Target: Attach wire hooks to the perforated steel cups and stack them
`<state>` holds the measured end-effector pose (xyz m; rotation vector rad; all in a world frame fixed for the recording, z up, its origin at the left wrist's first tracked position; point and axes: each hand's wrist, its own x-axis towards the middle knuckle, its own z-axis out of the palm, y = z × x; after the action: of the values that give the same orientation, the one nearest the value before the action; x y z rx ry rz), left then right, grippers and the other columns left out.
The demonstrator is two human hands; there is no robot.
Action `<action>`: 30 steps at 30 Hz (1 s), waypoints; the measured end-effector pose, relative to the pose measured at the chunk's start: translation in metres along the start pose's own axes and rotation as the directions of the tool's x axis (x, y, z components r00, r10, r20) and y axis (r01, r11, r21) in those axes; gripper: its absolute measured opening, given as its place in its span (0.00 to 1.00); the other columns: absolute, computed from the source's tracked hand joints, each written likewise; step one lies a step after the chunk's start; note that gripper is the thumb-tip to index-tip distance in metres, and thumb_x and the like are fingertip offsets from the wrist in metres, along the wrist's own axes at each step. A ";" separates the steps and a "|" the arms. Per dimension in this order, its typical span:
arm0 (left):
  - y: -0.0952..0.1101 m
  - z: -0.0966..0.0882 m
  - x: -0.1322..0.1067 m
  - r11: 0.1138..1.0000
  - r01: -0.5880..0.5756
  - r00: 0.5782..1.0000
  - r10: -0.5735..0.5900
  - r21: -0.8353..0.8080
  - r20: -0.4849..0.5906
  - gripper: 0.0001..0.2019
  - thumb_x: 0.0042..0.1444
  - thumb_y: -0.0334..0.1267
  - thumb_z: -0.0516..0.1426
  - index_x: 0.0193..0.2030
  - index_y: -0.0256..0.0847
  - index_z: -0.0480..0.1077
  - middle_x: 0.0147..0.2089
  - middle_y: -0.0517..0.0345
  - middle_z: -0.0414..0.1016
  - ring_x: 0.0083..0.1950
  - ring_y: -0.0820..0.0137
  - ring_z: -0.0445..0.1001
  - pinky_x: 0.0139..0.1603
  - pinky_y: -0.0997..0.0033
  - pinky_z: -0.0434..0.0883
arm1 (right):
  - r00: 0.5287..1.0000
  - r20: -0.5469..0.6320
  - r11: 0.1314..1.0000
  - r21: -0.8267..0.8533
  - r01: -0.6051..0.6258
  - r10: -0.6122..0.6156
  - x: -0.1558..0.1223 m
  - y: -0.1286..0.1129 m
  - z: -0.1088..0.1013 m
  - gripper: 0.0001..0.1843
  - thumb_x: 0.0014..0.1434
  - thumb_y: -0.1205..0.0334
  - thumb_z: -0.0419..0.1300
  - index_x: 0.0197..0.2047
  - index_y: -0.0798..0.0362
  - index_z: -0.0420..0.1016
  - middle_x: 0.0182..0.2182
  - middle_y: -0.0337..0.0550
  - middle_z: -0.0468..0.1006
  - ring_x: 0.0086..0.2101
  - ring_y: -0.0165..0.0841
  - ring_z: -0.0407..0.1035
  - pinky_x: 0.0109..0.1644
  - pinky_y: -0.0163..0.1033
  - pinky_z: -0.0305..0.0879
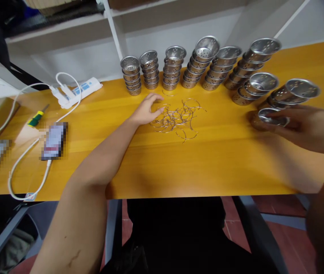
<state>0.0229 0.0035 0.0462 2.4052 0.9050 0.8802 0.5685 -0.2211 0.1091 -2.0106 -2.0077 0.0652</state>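
My left hand rests at the left edge of a loose pile of thin curved metal wires, thumb and fingers apart. Nothing shows between them. On the right, my right hand is blurred by motion, its fingers around the rim of a perforated metal cup low over the table. Just behind that hand stand a leaning stack of perforated metal cups and a shorter stack. The underside of the gripped cup is smeared, so I cannot tell whether it touches the table.
More cup stacks line the back of the wooden table. At the left lie a white power strip with plugged-in cables, a green and yellow screwdriver and a phone on a white cable. White shelving rises behind.
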 end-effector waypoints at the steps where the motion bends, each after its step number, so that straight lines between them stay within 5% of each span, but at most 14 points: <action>1: 0.003 -0.001 0.000 1.000 -0.016 0.999 0.015 0.015 0.046 0.21 0.80 0.45 0.71 0.74 0.47 0.84 0.79 0.40 0.87 0.83 0.49 0.86 0.94 0.41 0.79 | 1.000 0.001 0.999 0.033 -0.022 0.022 0.001 -0.013 -0.005 0.67 0.51 -0.15 0.51 0.53 0.33 0.97 0.44 0.72 0.94 0.36 0.54 0.87 0.37 0.67 0.77; 6: 0.009 -0.002 0.002 0.997 -0.008 0.989 -0.003 0.073 0.148 0.16 0.78 0.42 0.70 0.68 0.49 0.90 0.80 0.43 0.89 0.85 0.46 0.86 0.95 0.33 0.78 | 0.967 -0.056 0.950 0.177 0.256 -0.250 0.020 -0.085 -0.017 0.63 0.67 -0.09 0.48 0.56 0.40 0.91 0.44 0.63 0.92 0.34 0.49 0.84 0.42 0.64 0.81; 11: 0.010 -0.004 0.002 0.998 -0.017 0.990 0.008 0.068 0.141 0.12 0.78 0.39 0.69 0.63 0.48 0.91 0.75 0.43 0.92 0.82 0.48 0.88 0.93 0.33 0.80 | 0.838 -0.094 0.815 0.200 0.544 -0.537 0.077 -0.130 -0.004 0.49 0.84 0.08 0.58 0.63 0.46 0.93 0.46 0.59 0.90 0.35 0.44 0.82 0.50 0.59 0.84; 14: 0.008 -0.001 0.001 0.998 -0.018 0.993 0.012 0.052 0.119 0.10 0.79 0.39 0.69 0.61 0.48 0.90 0.73 0.43 0.93 0.78 0.50 0.90 0.91 0.34 0.82 | 0.847 -0.139 0.829 0.173 0.531 -0.513 0.116 -0.148 0.003 0.25 0.86 0.39 0.74 0.70 0.50 0.94 0.60 0.61 0.91 0.39 0.38 0.81 0.58 0.54 0.85; 18: -0.002 -0.007 0.006 0.999 -0.020 0.998 0.023 0.046 -0.061 0.11 0.82 0.43 0.68 0.65 0.49 0.87 0.77 0.41 0.88 0.82 0.49 0.88 0.93 0.35 0.81 | 0.916 -0.266 0.902 0.232 0.364 -0.301 0.156 -0.179 0.016 0.25 0.81 0.62 0.79 0.76 0.60 0.91 0.63 0.63 0.91 0.39 0.31 0.78 0.61 0.47 0.83; 20: -0.012 -0.023 0.011 0.997 -0.015 0.971 0.033 0.076 -0.237 0.13 0.84 0.51 0.68 0.67 0.52 0.85 0.81 0.43 0.84 0.88 0.46 0.82 0.98 0.30 0.74 | 0.930 -0.281 0.887 0.327 0.326 -0.238 0.165 -0.195 0.030 0.21 0.83 0.64 0.76 0.74 0.62 0.92 0.59 0.62 0.93 0.38 0.32 0.78 0.59 0.46 0.84; 23: -0.032 -0.057 0.020 0.996 0.023 0.892 0.016 0.082 -0.451 0.24 0.81 0.65 0.69 0.73 0.57 0.81 0.88 0.47 0.78 0.97 0.42 0.69 1.04 0.25 0.62 | 0.927 -0.225 0.839 0.400 0.369 -0.301 0.164 -0.215 0.065 0.16 0.83 0.62 0.72 0.67 0.57 0.95 0.53 0.58 0.93 0.40 0.40 0.81 0.59 0.52 0.86; 27: -0.057 -0.097 0.025 0.989 -0.004 0.888 0.073 0.151 -0.455 0.38 0.73 0.75 0.72 0.84 0.70 0.76 0.97 0.69 0.71 1.01 0.44 0.52 1.07 0.23 0.51 | 0.919 -0.154 0.812 0.431 0.394 -0.364 0.154 -0.225 0.109 0.11 0.82 0.51 0.72 0.56 0.47 0.93 0.51 0.56 0.91 0.44 0.52 0.85 0.62 0.65 0.87; 30: -0.063 -0.110 0.022 0.994 0.017 0.914 0.027 0.105 -0.405 0.42 0.69 0.78 0.72 0.85 0.71 0.76 0.85 0.60 0.84 1.00 0.42 0.54 1.05 0.20 0.52 | 0.918 -0.193 0.806 0.440 0.396 -0.345 0.153 -0.220 0.125 0.14 0.83 0.44 0.69 0.51 0.44 0.89 0.49 0.56 0.89 0.48 0.56 0.85 0.65 0.68 0.86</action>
<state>-0.0668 0.0805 0.0969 2.3524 1.1185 1.4024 0.3290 -0.0525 0.0699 -1.2742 -2.0341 0.3252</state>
